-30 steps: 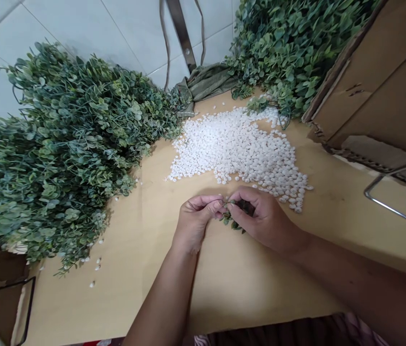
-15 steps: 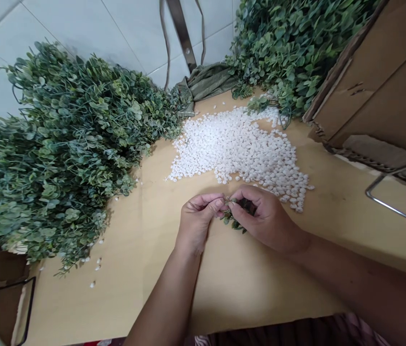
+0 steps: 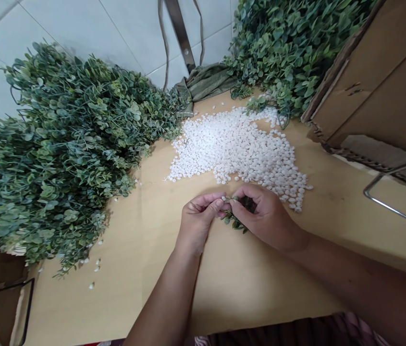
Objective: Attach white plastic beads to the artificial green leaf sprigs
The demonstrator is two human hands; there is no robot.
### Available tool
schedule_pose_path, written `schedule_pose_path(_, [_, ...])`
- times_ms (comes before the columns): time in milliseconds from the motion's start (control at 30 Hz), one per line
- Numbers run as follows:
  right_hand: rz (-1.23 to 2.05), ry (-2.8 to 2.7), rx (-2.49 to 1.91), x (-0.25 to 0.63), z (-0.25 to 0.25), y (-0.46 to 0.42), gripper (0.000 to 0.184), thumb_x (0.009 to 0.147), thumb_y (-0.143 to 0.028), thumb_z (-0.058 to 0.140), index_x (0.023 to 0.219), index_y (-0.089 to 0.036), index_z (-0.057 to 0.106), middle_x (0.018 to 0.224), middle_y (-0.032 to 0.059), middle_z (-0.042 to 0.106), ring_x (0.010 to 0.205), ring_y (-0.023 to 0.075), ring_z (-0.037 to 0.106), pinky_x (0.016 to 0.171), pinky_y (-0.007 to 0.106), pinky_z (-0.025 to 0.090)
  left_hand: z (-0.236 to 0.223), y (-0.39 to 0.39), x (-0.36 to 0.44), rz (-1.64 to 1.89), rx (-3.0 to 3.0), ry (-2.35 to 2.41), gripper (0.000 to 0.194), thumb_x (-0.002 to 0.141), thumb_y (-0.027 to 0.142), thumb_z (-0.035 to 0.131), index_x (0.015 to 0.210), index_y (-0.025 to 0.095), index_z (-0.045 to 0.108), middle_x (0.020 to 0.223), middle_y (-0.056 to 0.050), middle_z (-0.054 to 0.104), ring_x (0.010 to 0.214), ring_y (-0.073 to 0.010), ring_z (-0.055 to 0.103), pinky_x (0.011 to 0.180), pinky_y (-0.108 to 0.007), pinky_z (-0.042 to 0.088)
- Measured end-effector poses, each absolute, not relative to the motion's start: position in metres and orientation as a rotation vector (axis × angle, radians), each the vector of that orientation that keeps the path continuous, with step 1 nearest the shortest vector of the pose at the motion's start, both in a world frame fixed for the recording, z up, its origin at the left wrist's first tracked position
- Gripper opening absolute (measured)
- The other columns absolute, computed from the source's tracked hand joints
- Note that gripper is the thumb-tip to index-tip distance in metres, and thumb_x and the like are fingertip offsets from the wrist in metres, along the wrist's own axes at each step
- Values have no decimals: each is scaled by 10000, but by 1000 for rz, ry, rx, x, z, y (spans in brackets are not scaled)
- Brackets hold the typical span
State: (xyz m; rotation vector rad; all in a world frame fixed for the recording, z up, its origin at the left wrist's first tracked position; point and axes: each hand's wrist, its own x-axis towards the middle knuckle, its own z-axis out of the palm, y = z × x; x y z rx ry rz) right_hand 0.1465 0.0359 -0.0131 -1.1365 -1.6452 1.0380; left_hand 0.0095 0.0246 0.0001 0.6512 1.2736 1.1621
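Observation:
In the head view my two hands meet just in front of the heap of small white pieces [image 3: 224, 144]. My right hand [image 3: 265, 216] pinches a green leafy sprig [image 3: 237, 224], whose leaves hang below the fingers and partly hide under the palm. Close against it, my left hand [image 3: 199, 214] is closed in a pinch, thumb against fingers. A tiny white piece [image 3: 223, 198] shows at the left fingertips, touching or very near the sprig's stem; the exact contact is too small to make out.
A large pile of artificial greenery [image 3: 62, 144] covers the left side, and another bunch [image 3: 292, 53] stands at the back right. At the right is a cardboard box [image 3: 386, 81] with a metal wire frame [image 3: 397, 209]. A dark green cloth [image 3: 210, 79] lies by the tiled wall.
My right fingers have shifted slightly to the right, and the tiny white piece now shows at my left fingertips. Both hands otherwise keep their places.

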Motion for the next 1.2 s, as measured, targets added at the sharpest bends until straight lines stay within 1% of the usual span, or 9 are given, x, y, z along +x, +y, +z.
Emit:
schedule_pose_path(133, [1032, -1646, -1140, 147, -13, 36, 164, 763, -195, 479, 602, -199, 454, 553, -25, 454, 494, 106, 403, 479, 239, 328, 1, 25, 10, 1175, 654, 1274, 246, 494, 271, 842, 667, 147, 721, 555, -4, 685, 522, -97, 603, 539, -215, 490])
schedule_pose_path(300, [1029, -1640, -1122, 146, -14, 36, 177, 764, -186, 480, 592, -196, 436, 542, -34, 432, 486, 96, 382, 460, 225, 313, 0, 25, 8, 1177, 636, 1250, 254, 488, 274, 844, 674, 146, 726, 566, -5, 693, 520, -83, 604, 530, -188, 483])
schedule_pose_path(467, [973, -1647, -1121, 146, -15, 37, 164, 756, -184, 474, 593, -183, 459, 544, -34, 432, 484, 89, 368, 448, 215, 300, 0, 25, 8, 1164, 635, 1240, 260, 490, 275, 845, 683, 146, 730, 569, -8, 700, 526, -80, 610, 533, -179, 481])
schedule_pose_path(733, [991, -1645, -1116, 146, -15, 36, 164, 755, -175, 475, 592, -182, 462, 547, -29, 452, 489, 91, 382, 443, 212, 298, 0, 25, 8, 1145, 682, 1248, 253, 499, 285, 842, 667, 143, 717, 557, -4, 689, 529, -93, 617, 538, -196, 491])
schedule_pose_path(933, [974, -1657, -1113, 146, -16, 36, 163, 753, -164, 476, 591, -179, 469, 544, -38, 425, 485, 86, 366, 443, 212, 290, 0, 25, 7, 1142, 672, 1241, 266, 495, 289, 843, 673, 142, 710, 570, -1, 688, 535, -91, 619, 533, -190, 487])
schedule_pose_path(1100, [976, -1656, -1105, 146, -15, 36, 164, 757, -163, 469, 593, -180, 469, 551, -33, 435, 487, 88, 375, 445, 215, 296, 1, 26, 7, 1134, 668, 1233, 284, 471, 292, 854, 661, 141, 706, 554, 5, 684, 507, -67, 593, 517, -167, 469])
schedule_pose_path(1200, [969, -1662, -1096, 146, -15, 36, 162, 763, -161, 467, 603, -176, 489, 562, -24, 453, 497, 94, 392, 454, 217, 308, 1, 26, 7, 1130, 678, 1228, 274, 468, 284, 855, 642, 139, 702, 544, 2, 683, 493, -64, 580, 515, -172, 464])
